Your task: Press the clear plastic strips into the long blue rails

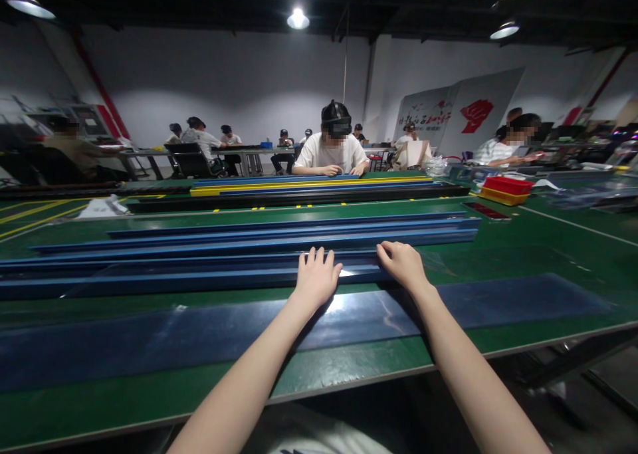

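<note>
My left hand point(317, 276) lies over the nearest long blue channel profile point(199, 283), its fingers stretched out across the far edge and the thumb pointing right. Near that profile's right end, my right hand point(405, 262) is closed on it, with the fingers curled over the far edge and the thumb hidden. A thin clear plastic strip point(434, 264) seems to lie along the profile and shows past my right hand. Under my forearms a long, shiny transparent bluish strip point(239, 328) rests flat on the green table point(349, 371).
More blue profiles point(279, 231) lie just beyond. Farther back are black profiles point(299, 198) and yellow profiles point(279, 187), where a co-worker point(331, 151) sits. To the right are a phone point(487, 211) and a red bin point(507, 187). White paper point(102, 207) lies left.
</note>
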Available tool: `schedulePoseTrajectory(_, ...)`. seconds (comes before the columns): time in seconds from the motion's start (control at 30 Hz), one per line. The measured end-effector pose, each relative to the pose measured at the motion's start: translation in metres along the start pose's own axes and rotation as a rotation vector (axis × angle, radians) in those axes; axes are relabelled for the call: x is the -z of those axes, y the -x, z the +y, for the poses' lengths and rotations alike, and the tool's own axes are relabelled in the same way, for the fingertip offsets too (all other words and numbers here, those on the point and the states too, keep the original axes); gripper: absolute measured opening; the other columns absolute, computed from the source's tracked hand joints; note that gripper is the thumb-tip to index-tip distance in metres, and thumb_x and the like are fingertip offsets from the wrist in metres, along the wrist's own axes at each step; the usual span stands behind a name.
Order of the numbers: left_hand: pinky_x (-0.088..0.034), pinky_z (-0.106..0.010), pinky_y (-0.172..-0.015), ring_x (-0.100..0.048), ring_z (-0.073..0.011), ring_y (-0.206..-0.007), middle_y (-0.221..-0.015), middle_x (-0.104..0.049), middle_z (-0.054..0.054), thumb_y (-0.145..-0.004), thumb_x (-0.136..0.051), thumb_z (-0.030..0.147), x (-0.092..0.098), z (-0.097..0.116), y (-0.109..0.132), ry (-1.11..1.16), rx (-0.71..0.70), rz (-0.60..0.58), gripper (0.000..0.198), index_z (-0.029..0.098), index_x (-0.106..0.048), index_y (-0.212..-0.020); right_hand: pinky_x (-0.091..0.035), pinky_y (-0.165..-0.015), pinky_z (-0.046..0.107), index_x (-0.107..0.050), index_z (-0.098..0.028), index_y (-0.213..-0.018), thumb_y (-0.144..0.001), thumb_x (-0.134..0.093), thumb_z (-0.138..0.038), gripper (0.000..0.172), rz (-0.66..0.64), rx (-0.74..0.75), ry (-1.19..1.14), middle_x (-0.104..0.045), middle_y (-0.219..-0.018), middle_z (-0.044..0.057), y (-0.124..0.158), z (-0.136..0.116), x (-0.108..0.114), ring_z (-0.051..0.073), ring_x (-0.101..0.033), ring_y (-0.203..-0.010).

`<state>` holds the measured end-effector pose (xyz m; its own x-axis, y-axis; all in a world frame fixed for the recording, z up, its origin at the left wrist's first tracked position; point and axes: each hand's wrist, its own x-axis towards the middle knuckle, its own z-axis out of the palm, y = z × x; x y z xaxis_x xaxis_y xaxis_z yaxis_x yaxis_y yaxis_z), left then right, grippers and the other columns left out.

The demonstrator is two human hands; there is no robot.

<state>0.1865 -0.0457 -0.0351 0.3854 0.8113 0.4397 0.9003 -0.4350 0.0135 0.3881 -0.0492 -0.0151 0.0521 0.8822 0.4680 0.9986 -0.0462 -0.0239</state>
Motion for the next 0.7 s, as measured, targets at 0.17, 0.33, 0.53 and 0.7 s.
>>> schedulePoseTrajectory(0.17, -0.030, -0.047, -0.097, -0.041, -0.0278, -0.120, -0.126, -0.049, -0.014, -0.090, -0.028, 0.038, -0.0007, -0.0009, -0.0006, -0.016, -0.025, -0.008, 0.044, 0.015, -0.049, -0.120, -0.028, -0.056, 0.025, -0.063, -0.021, -0.070, -0.087, -0.031, -0.034, 0.039, 0.010, -0.004, 0.002, -0.068, -0.073, 0.005, 0.0006, -0.0009, 0.0013, 0.015, -0.059, -0.068)
schedulePoseTrajectory(0.33, -0.031, -0.047, -0.097, -0.041, -0.0274, -0.119, -0.126, -0.050, -0.015, -0.090, -0.028, 0.037, -0.0009, -0.0019, -0.0011, -0.014, -0.039, -0.010, 0.043, 0.014, -0.049, -0.120, -0.027, -0.055, 0.025, -0.063, -0.021, -0.070, -0.087, -0.032, -0.035, 0.038, 0.017, -0.024, 0.016, -0.067, -0.074, 0.004, 0.0010, -0.0006, 0.0016, 0.016, -0.059, -0.068)
schedulePoseTrajectory(0.53, -0.031, -0.046, -0.097, -0.042, -0.0266, -0.119, -0.125, -0.051, -0.014, -0.090, -0.028, 0.039, -0.0032, -0.0020, -0.0031, 0.003, -0.043, 0.002, 0.043, 0.015, -0.050, -0.119, -0.029, -0.057, 0.024, -0.063, -0.021, -0.078, -0.087, -0.034, -0.034, 0.033, -0.001, 0.001, 0.011, -0.067, -0.077, 0.005, 0.0002, 0.0019, -0.0020, 0.016, -0.059, -0.072)
schedulePoseTrajectory(0.7, -0.031, -0.048, -0.096, -0.043, -0.0273, -0.118, -0.123, -0.052, -0.014, -0.090, -0.029, 0.039, -0.0057, -0.0027, -0.0051, 0.012, -0.043, 0.020, 0.043, 0.016, -0.050, -0.119, -0.033, -0.066, 0.025, -0.063, -0.020, -0.087, -0.088, -0.033, -0.035, 0.034, -0.054, 0.067, -0.007, -0.068, -0.086, 0.006, -0.0021, 0.0026, -0.0038, 0.017, -0.059, -0.082)
